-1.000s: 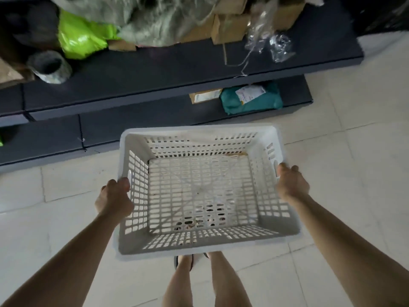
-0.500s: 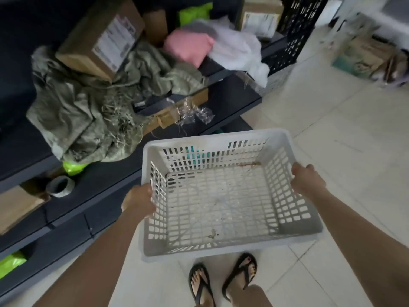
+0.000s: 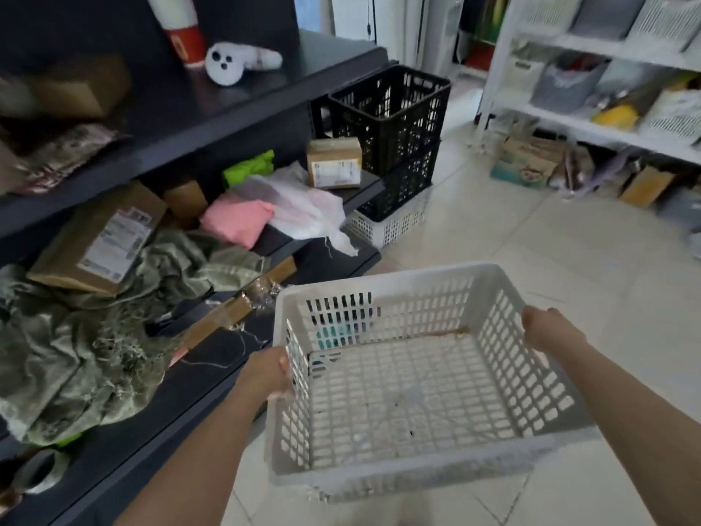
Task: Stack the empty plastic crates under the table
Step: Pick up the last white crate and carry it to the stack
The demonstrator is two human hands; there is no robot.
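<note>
One empty white crate point(image 3: 402, 478) is carried level above the tiled floor point(image 3: 531, 237) between two hands. The left hand point(image 3: 267, 370) curls over its left rim and the right hand point(image 3: 546, 330) grips its right rim. Farther off, at the end of the dark shelving point(image 3: 227, 108), two black crates point(image 3: 394, 112) stand stacked on a second white crate point(image 3: 390, 226).

Dim indoor light, brighter at the back right; motion blur throughout, wide-angle bending at edges
</note>
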